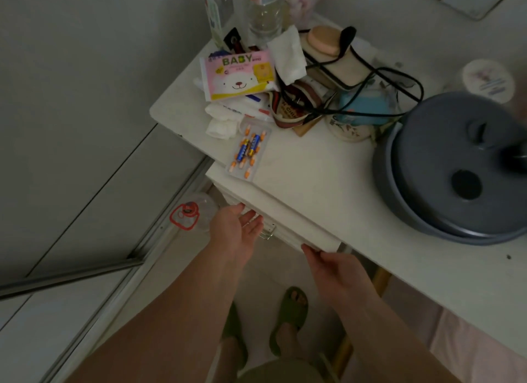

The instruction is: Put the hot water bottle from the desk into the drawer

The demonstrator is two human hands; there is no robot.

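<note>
On the floor at the far left, against the metal door track, lies a clear plastic lid with a red ring. Just right of it the left hand reaches palm-up toward the front of the white drawer, its grip spread with the fingers loose at the drawer's left end, near a small metal handle; it holds nothing. The drawer front sits just below the edge of the tabletop. Above, on the tabletop, a pink pack marked BABY rests on crumpled tissues, and a clear tray of batteries and capsules lies at the near edge. Further right, the right hand touches the drawer's right corner with its fingertips; whether that grip pinches the edge or only rests on it cannot be told. Behind it, a cream pouch with a black cord, which may be the hot water bottle, lies at the back of the tabletop among tangled cable. A grey round pot with a lid stands at the far right. Green slippers show on the floor below.
</note>
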